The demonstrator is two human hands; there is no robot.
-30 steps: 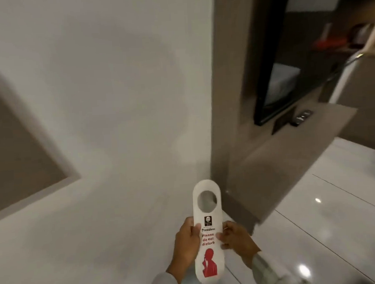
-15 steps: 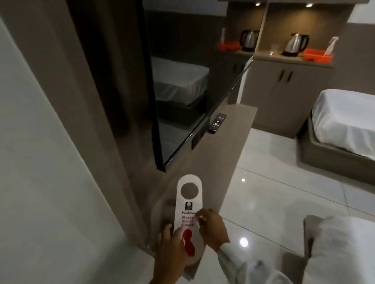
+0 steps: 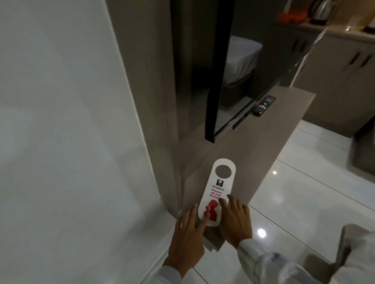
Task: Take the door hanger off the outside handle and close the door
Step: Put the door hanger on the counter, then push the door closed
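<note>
The white door hanger (image 3: 219,186), printed in red with "Please do not disturb" and a red figure, lies flat on the near end of a brown wooden shelf (image 3: 258,142). My left hand (image 3: 187,235) rests its forefinger on the hanger's lower end, fingers spread. My right hand (image 3: 236,220) lies beside it with fingertips on the hanger's right edge, fingers apart. Neither hand curls around the card. The door and its handle are out of view.
A white wall (image 3: 62,126) fills the left. A black flat screen (image 3: 222,75) hangs above the shelf, and a remote (image 3: 264,105) lies on the shelf's far end. A counter with a kettle (image 3: 323,6) is behind. Glossy white floor tiles (image 3: 304,200) spread to the right.
The hanger was held upright in both hands; now it lies flat on the shelf with fingers resting on top. My view has swung from the wall toward the room.
</note>
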